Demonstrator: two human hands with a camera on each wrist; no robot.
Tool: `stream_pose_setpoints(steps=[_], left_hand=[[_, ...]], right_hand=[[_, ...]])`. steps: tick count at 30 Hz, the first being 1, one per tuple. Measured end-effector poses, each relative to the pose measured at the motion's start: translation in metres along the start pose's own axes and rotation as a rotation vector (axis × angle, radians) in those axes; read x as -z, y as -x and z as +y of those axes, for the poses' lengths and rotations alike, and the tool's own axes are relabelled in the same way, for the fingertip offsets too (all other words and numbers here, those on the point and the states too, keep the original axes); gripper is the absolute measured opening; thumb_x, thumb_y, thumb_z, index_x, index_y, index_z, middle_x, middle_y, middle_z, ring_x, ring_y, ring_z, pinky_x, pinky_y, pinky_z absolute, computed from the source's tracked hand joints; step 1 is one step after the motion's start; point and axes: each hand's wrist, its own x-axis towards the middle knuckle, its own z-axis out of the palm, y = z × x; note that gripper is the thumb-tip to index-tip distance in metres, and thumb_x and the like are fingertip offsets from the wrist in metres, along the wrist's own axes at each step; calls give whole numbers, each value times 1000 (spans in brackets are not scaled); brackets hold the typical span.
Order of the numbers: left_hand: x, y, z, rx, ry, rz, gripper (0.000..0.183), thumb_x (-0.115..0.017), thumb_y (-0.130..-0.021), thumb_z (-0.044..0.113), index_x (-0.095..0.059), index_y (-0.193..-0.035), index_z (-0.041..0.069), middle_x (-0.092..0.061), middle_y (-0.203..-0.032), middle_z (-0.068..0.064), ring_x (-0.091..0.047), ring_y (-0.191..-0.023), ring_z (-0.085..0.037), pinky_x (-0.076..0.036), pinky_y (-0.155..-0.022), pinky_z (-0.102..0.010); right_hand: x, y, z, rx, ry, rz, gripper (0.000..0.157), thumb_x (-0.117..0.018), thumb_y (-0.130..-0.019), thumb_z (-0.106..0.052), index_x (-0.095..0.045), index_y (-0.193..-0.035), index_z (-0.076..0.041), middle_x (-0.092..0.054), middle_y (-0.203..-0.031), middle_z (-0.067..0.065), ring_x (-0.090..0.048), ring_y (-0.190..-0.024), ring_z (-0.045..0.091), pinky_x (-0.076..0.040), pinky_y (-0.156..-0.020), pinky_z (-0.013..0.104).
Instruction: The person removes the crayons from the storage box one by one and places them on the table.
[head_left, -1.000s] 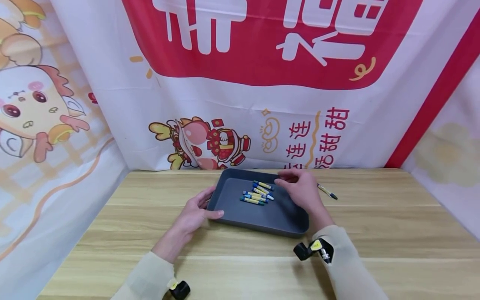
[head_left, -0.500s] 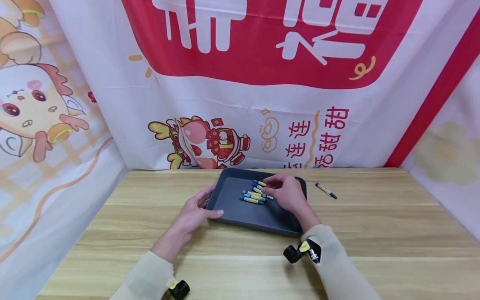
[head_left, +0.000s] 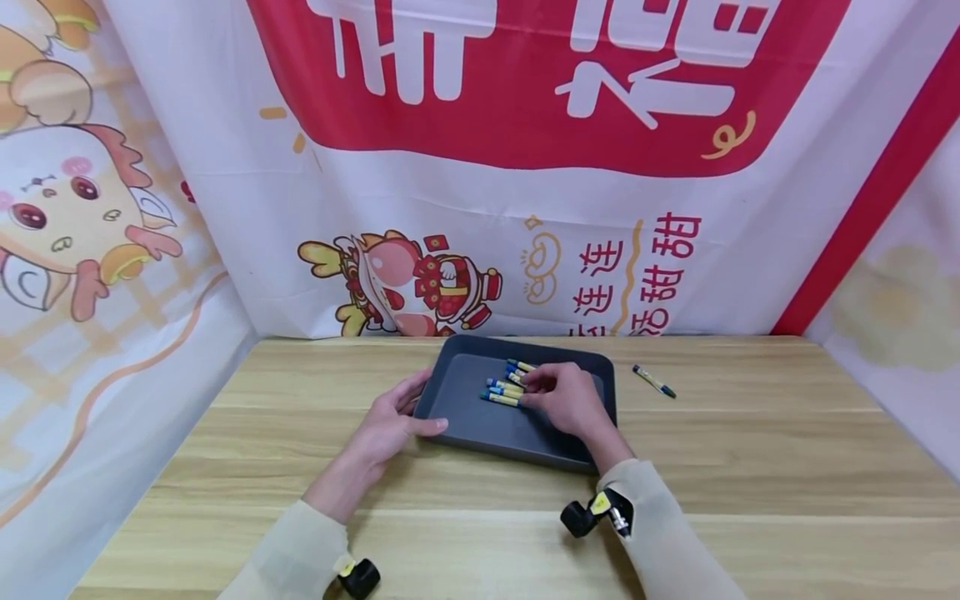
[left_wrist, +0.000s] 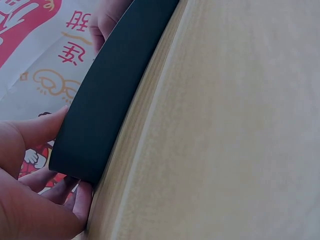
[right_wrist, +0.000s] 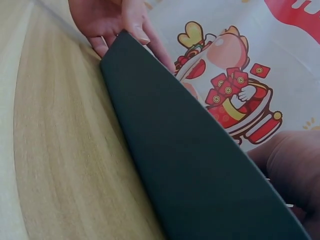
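Observation:
A dark grey, shallow rectangular tray (head_left: 468,425) sits slightly turned on the table, with several small yellow-wrapped crayons (head_left: 501,390) grouped inside. My left hand (head_left: 386,427) grips the tray's left end, thumb along the rim; in the left wrist view, its fingers (left_wrist: 82,202) reach under the corner. My right hand (head_left: 567,400) is inside the tray, thumb and fingertips curled around the crayons' right ends, which they hide. The tray's outer wall (right_wrist: 165,130) blocks the crayons in the right wrist view. Behind that wall only part of my right hand (right_wrist: 295,162) shows.
One loose crayon (head_left: 654,381) lies on the wooden table (head_left: 465,533) to the right of the tray. A printed cloth (head_left: 420,192) hangs behind the table's back edge, and more cloth (head_left: 75,275) hangs at the left side.
My right hand has moved left from the tray's back right rim area to the crayons, then slightly lower over their right ends. The left hand keeps its hold on the tray.

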Motion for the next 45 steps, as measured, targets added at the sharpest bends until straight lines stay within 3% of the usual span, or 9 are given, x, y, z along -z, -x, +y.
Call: stream_pose_setpoints(steps=[15, 28, 45], left_hand=[[1, -2, 0, 11, -7, 10, 85, -84, -87, 4, -47, -160, 28, -41, -171, -7, -35, -158, -36, -26, -132, -57], [1, -2, -2, -7, -3, -1, 85, -85, -86, 4, -49, -159, 28, -43, -169, -6, -38, -157, -36, -26, -133, -57], [2, -2, -2, -8, 0, 7, 84, -85, -87, 5, -49, -159, 29, -44, -169, -5, -39, -156, -35, -26, -132, -57]], right_hand=[[-4, 1, -3, -3, 101, -35, 14, -83, -92, -16, -83, -106, -18, -74, -99, 0, -64, -89, 17, -54, -86, 38], [-2, 2, 0, 67, 142, -74, 16, -85, -90, -14, -84, -105, -17, -72, -94, 0, -62, -85, 14, -52, -81, 34], [1, 2, 0, 17, 97, -64, 15, -85, -92, -18, -84, -107, -17, -76, -93, -1, -64, -84, 14, -53, -80, 33]])
